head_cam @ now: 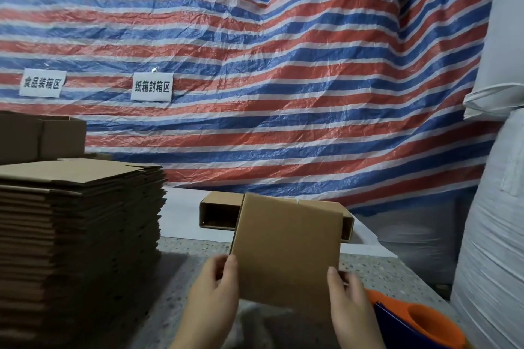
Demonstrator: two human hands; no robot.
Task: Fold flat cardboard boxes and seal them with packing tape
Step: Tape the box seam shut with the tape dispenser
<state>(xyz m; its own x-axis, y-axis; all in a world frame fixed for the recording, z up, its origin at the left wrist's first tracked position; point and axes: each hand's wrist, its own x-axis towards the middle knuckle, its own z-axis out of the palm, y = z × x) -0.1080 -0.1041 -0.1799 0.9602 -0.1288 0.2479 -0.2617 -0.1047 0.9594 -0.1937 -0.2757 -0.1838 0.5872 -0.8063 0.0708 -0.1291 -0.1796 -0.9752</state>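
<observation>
Brown corrugated cardboard box [286, 252], small, partly erected, is held upright just above the speckled grey tabletop [377, 272], centre-front of view, w/ one plain panel facing the camera. Judged light and fairly stiff; panels should flex along the score lines but crease if squeezed mid-face. Surface looks matt, so slip is unlikely. Best hold: at edges/corners near the folds, as here.

Left hand [215, 289] grips the lower left edge, thumb on the front face, fingers curled behind. Right hand [348, 297] grips the lower right edge likewise, thumb laid on the front near the corner. Both wrists come up from the bottom of the frame, palms turned inward toward each other; forearms only partly in view.

Behind the held box, an open-ended brown cardboard sleeve [218, 212] lies on a white sheet [181, 215], partly hidden. At left, a tall stack of flat brown cardboard blanks [79, 224] stands on the tabletop; further folded cartons [42, 136] sit behind it. Lower right, just beside the right hand: orange-and-blue tape dispenser [419, 320], untouched. Backdrop: red-white-blue striped tarpaulin [255, 65] w/ two white printed labels [151, 86]; white woven sacks [493, 207] at right.

Stage (judgement): box shaping under way, flaps not yet closed, no tape seen on it.
</observation>
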